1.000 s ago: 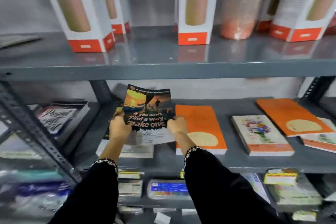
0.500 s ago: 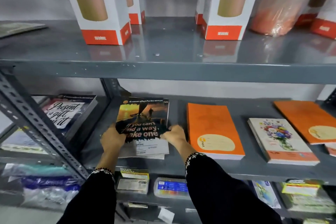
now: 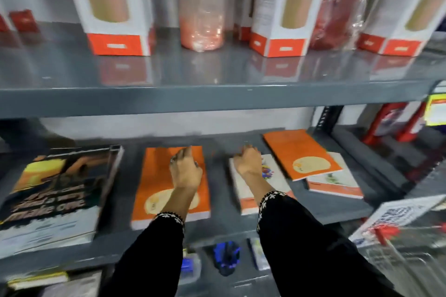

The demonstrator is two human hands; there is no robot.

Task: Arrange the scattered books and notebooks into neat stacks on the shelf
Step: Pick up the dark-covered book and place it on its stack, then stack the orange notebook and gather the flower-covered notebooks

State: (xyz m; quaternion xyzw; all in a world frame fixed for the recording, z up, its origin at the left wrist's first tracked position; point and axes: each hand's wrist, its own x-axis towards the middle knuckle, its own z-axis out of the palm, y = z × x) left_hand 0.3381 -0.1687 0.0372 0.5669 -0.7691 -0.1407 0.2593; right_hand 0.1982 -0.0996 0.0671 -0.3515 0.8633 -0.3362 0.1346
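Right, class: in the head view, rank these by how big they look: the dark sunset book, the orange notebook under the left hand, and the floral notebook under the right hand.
1. Dark sunset book, largest, though it lies nearest the camera.
2. Orange notebook.
3. Floral notebook, smallest, partly hidden by the right hand.

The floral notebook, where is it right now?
Head view, middle shelf, right of centre: the floral notebook lies under the right hand, between two orange notebooks.

Whole view smeared by motion. I can't tell if either of the hands touches anything. Dark book (image 3: 55, 195) cut by left edge, its title unreadable. Floral notebook (image 3: 251, 183) mostly hidden under my right forearm.
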